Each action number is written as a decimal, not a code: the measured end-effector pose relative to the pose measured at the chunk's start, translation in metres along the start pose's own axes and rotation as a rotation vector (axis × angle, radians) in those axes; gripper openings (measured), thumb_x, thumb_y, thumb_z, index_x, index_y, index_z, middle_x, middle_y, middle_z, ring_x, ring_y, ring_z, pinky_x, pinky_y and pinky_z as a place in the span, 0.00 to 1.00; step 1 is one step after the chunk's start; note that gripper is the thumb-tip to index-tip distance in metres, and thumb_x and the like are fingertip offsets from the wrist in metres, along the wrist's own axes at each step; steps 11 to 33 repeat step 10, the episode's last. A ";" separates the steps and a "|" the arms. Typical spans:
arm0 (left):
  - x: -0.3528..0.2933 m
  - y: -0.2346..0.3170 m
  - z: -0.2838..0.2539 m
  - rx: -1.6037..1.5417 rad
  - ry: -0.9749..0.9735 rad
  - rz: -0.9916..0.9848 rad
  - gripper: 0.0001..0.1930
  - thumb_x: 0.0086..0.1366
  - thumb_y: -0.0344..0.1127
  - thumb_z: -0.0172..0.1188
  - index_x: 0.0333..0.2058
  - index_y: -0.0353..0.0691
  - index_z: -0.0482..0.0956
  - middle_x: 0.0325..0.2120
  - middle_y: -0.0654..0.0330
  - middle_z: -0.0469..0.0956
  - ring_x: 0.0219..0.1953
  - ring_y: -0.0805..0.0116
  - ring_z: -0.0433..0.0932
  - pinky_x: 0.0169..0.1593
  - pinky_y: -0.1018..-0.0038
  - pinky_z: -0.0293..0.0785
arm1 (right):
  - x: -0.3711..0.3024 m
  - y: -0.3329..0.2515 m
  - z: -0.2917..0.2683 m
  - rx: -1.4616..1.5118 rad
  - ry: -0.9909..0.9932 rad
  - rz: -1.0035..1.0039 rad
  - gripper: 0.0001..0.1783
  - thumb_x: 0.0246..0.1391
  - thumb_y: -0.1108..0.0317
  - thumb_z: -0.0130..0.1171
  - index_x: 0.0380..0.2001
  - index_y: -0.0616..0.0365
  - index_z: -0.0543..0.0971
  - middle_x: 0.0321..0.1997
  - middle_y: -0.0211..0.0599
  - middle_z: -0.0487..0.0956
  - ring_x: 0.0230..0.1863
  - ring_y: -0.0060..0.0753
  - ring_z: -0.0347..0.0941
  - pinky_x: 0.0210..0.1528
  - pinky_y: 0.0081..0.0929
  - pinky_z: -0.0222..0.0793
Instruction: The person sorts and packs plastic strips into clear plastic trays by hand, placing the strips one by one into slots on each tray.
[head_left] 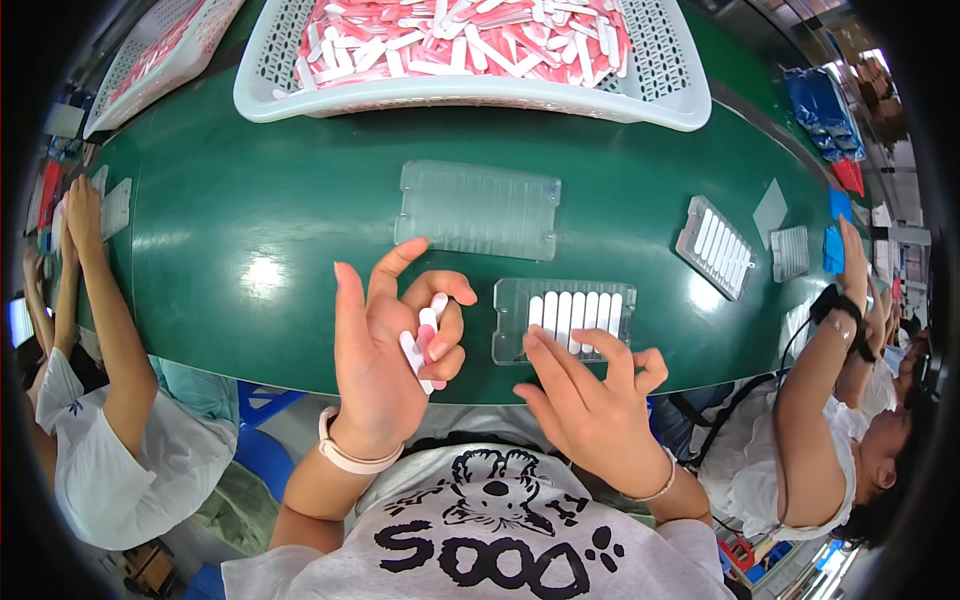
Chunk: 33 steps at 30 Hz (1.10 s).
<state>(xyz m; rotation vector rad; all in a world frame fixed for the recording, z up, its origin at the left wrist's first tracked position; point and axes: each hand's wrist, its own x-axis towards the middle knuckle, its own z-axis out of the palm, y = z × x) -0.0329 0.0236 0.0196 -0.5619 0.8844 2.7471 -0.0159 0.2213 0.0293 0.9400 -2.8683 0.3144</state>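
My left hand point(390, 340) is palm up, its lower fingers curled round several small flat sticks point(427, 335) with rounded ends, white and pink, like mini nail files. Its thumb and index finger stand apart. To the right, my right hand point(600, 410) reaches over a clear plastic tray point(512, 310) with its fingers stretched out. Its fingertips touch the lower ends of white sticks point(578, 312) lined up side by side in the tray's slots. Beyond my left hand lies another clear slotted tray point(480, 208) with no sticks in it.
A white perforated basket point(480, 105) heaped with pink and white sticks stands at the back, a second basket point(150, 85) at far left. On the green table point(250, 200), a filled tray point(714, 247) lies at right. Co-workers' arms point(110, 290) reach in from both sides.
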 end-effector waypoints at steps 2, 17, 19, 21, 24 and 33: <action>-0.001 -0.001 0.001 -0.025 0.000 -0.010 0.33 0.67 0.66 0.27 0.53 0.43 0.59 0.36 0.52 0.70 0.20 0.75 0.60 0.19 0.81 0.54 | 0.008 0.005 0.003 -0.050 0.070 -0.037 0.24 0.41 0.57 0.65 0.44 0.51 0.78 0.45 0.21 0.78 0.49 0.32 0.64 0.45 0.39 0.45; -0.001 -0.011 0.007 -0.294 -0.018 -0.152 0.31 0.67 0.64 0.33 0.52 0.42 0.59 0.35 0.53 0.71 0.23 0.69 0.63 0.22 0.76 0.61 | 0.017 -0.005 0.016 0.172 0.434 -0.253 0.20 0.40 0.63 0.66 0.41 0.38 0.80 0.46 0.20 0.76 0.44 0.26 0.65 0.42 0.33 0.46; -0.001 -0.011 0.007 -0.294 -0.018 -0.152 0.31 0.67 0.64 0.33 0.52 0.42 0.59 0.35 0.53 0.71 0.23 0.69 0.63 0.22 0.76 0.61 | 0.017 -0.005 0.016 0.172 0.434 -0.253 0.20 0.40 0.63 0.66 0.41 0.38 0.80 0.46 0.20 0.76 0.44 0.26 0.65 0.42 0.33 0.46; -0.001 -0.011 0.007 -0.294 -0.018 -0.152 0.31 0.67 0.64 0.33 0.52 0.42 0.59 0.35 0.53 0.71 0.23 0.69 0.63 0.22 0.76 0.61 | 0.017 -0.005 0.016 0.172 0.434 -0.253 0.20 0.40 0.63 0.66 0.41 0.38 0.80 0.46 0.20 0.76 0.44 0.26 0.65 0.42 0.33 0.46; -0.001 -0.011 0.007 -0.294 -0.018 -0.152 0.31 0.67 0.64 0.33 0.52 0.42 0.59 0.35 0.53 0.71 0.23 0.69 0.63 0.22 0.76 0.61 | 0.017 -0.005 0.016 0.172 0.434 -0.253 0.20 0.40 0.63 0.66 0.41 0.38 0.80 0.46 0.20 0.76 0.44 0.26 0.65 0.42 0.33 0.46; -0.001 -0.011 0.007 -0.294 -0.018 -0.152 0.31 0.67 0.64 0.33 0.52 0.42 0.59 0.35 0.53 0.71 0.23 0.69 0.63 0.22 0.76 0.61 | 0.017 -0.005 0.016 0.172 0.434 -0.253 0.20 0.40 0.63 0.66 0.41 0.38 0.80 0.46 0.20 0.76 0.44 0.26 0.65 0.42 0.33 0.46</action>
